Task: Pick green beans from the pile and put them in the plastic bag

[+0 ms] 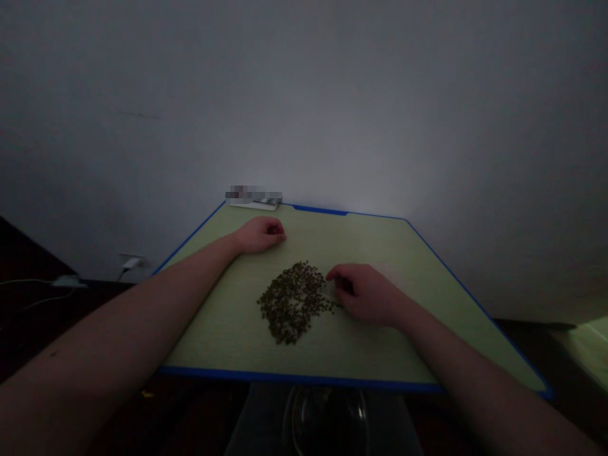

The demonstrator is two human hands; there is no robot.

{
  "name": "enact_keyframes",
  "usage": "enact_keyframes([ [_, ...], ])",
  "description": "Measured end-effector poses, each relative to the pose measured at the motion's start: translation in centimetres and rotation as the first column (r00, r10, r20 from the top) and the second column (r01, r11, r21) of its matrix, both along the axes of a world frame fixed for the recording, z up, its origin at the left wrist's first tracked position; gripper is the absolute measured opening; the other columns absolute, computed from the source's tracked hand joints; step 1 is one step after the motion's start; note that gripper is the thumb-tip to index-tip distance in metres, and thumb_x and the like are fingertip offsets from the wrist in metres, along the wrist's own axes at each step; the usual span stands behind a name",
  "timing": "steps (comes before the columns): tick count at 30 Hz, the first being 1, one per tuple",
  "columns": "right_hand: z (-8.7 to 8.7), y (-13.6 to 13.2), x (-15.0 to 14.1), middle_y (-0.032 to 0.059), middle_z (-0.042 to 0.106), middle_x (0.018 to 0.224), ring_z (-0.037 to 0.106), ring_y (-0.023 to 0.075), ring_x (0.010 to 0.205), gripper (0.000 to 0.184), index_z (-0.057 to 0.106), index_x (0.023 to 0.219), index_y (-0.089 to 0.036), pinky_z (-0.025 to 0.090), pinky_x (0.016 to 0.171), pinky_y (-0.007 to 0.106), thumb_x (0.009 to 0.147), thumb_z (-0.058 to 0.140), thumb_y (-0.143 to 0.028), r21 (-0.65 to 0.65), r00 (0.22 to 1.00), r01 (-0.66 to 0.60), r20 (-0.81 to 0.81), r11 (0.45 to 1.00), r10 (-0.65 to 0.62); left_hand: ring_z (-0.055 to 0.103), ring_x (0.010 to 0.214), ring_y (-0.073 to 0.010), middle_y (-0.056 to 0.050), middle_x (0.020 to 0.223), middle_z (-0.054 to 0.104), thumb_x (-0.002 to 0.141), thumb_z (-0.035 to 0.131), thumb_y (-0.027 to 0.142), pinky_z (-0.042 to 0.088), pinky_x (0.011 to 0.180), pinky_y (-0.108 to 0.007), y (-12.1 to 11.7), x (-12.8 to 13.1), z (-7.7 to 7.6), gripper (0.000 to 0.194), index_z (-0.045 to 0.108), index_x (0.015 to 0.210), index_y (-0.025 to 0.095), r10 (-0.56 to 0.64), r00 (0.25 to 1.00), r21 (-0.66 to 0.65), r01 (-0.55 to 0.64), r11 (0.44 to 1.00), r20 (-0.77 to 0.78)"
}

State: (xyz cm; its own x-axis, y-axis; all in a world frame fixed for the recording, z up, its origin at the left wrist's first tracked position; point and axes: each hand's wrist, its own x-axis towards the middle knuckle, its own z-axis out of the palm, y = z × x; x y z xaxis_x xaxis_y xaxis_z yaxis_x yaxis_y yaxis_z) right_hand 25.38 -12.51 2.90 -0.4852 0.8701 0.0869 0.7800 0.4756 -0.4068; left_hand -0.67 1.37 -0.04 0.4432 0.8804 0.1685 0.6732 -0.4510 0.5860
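A person sits at a pale bench [370, 244], both bare forearms reaching over it in dim light. Nearest the viewer, below and between the two hands, a clear, rounded vessel [327, 418] rests at the person's lap [259, 427], in front of the bench's blue edging [308, 380]. Beyond that edging, between the hands and a little closer to the person than the left one, a loose pile of small, dark, seed-like pieces [280, 304] lies spread on the surface, thicker at its left and ragged toward the right.

The right hand [363, 294] is just beside the pile's right side, its fingers bent and the forefinger reaching to the outermost pieces; whether it grips any cannot be told. The left hand [259, 234], farther out, rests on the bench past the pile, loosely curled with thumb and forefinger close together; its palm is hidden, so its contents cannot be told.

Past the left hand, at the bench's far edge, sits a flat, white-edged item [254, 197], its upper part blurred out. Behind everything stands a plain grey wall [332, 95], with a white plug [129, 264] low on it, left of the left hand.
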Motion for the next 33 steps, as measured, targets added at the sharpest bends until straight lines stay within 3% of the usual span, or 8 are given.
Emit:
enact_keyframes([
  [5, 0.1, -0.1, 0.1, 0.0053, 0.065, 0.072, 0.053, 0.0137, 0.061, 0.03, 0.065, 0.099, -0.015, 0.037, 0.06, 0.026, 0.074, 0.049, -0.011, 0.049, 0.992, 0.107, 0.068, 0.993, -0.11, 0.048, 0.059, -0.0111, 0.001, 0.063, 0.055, 0.072, 0.056, 0.039, 0.039, 0.057, -0.024, -0.1, 0.0, 0.0, 0.024, 0.059, 0.077, 0.015, 0.008, 1.0, -0.023, -0.008, 1.0, 0.014],
  [13, -0.2, 2.0, 3.6, 0.0081, 0.068, 0.082, 0.059, 0.0181, 0.071, 0.03, 0.066, 0.097, -0.016, 0.038, 0.063, 0.027, 0.07, 0.053, -0.014, 0.083, 0.913, 0.359, 0.175, 0.93, -0.368, 0.05, 0.061, -0.0117, 0.001, 0.064, 0.057, 0.072, 0.056, 0.039, 0.039, 0.058, -0.024, 0.4, -0.3, -0.5, 0.024, 0.06, 0.078, 0.016, -0.01, 1.0, 0.015, 0.009, 1.0, 0.008],
  [18, 0.0, 2.7, 3.6, 0.0082, 0.068, 0.084, 0.058, 0.0173, 0.072, 0.033, 0.065, 0.101, -0.015, 0.038, 0.063, 0.026, 0.072, 0.048, -0.011, 0.1, 0.94, 0.297, 0.147, 0.95, -0.31, 0.049, 0.06, -0.0111, 0.001, 0.064, 0.057, 0.072, 0.056, 0.038, 0.039, 0.058, -0.024, 0.4, -0.2, -0.5, 0.023, 0.06, 0.076, 0.016, -0.027, 0.999, 0.014, 0.027, 1.0, 0.022],
  [26, -0.1, 1.7, 1.5, 0.0023, 0.064, 0.069, 0.054, 0.0137, 0.061, 0.029, 0.064, 0.094, -0.017, 0.037, 0.058, 0.024, 0.071, 0.05, -0.011, 0.059, 0.986, 0.157, 0.042, 0.986, -0.16, 0.048, 0.059, -0.0111, 0.001, 0.063, 0.056, 0.072, 0.056, 0.038, 0.038, 0.057, -0.024, 0.2, -0.1, -0.3, 0.024, 0.06, 0.076, 0.016, -0.006, 1.0, 0.008, 0.006, 1.0, 0.004],
  [33, -0.6, 2.9, 1.6, 0.0079, 0.067, 0.08, 0.056, 0.0163, 0.067, 0.031, 0.064, 0.101, -0.016, 0.038, 0.063, 0.026, 0.073, 0.05, -0.012, 0.113, 0.95, 0.269, 0.132, 0.956, -0.283, 0.049, 0.06, -0.0113, 0.001, 0.064, 0.057, 0.073, 0.056, 0.041, 0.039, 0.057, -0.024, 0.5, -0.2, -0.6, 0.026, 0.061, 0.077, 0.016, -0.01, 1.0, 0.016, 0.009, 1.0, 0.004],
])
